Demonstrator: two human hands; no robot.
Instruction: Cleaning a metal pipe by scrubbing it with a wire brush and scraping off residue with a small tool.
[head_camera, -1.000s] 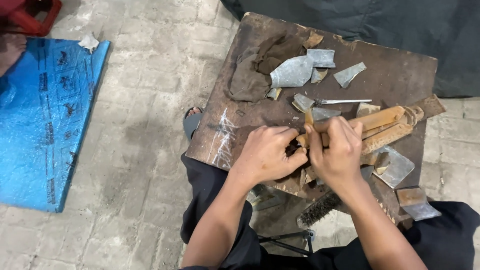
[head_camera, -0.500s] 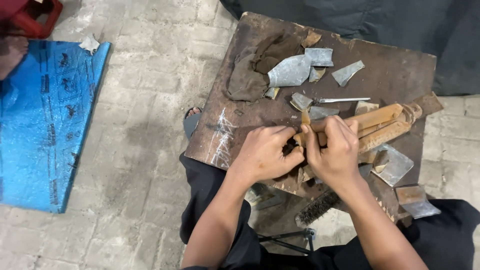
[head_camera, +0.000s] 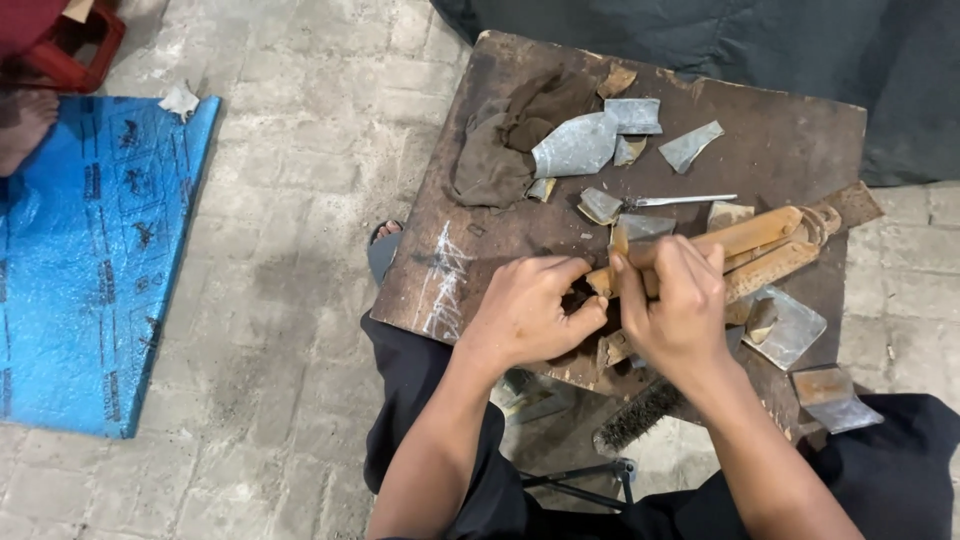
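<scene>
1. Light: soft, even and diffuse; moderate brightness. No single source can be told.
2. Shadows: weak, soft-edged. Darkest patch under the near edge of the wooden board (head_camera: 790, 150).
3. Glare: mild dull sheen on the metal scraps (head_camera: 577, 148) near the board's far edge; faint gloss on the blue sheet (head_camera: 90, 270).
4. Focus: sharp across the frame; slight softness on the hands (head_camera: 525, 315).
5. Distortion: slight wide-angle stretch toward the corners.

Count — one desk (head_camera: 780, 140), one brown rag (head_camera: 500, 150), one thin metal blade (head_camera: 685, 200), one wire brush (head_camera: 640, 415), one blue sheet (head_camera: 90, 270). Grey metal scraps — roughly nine, some partly hidden. Two hands (head_camera: 525, 315) (head_camera: 675, 310) on wooden sticks (head_camera: 750, 250).
</scene>
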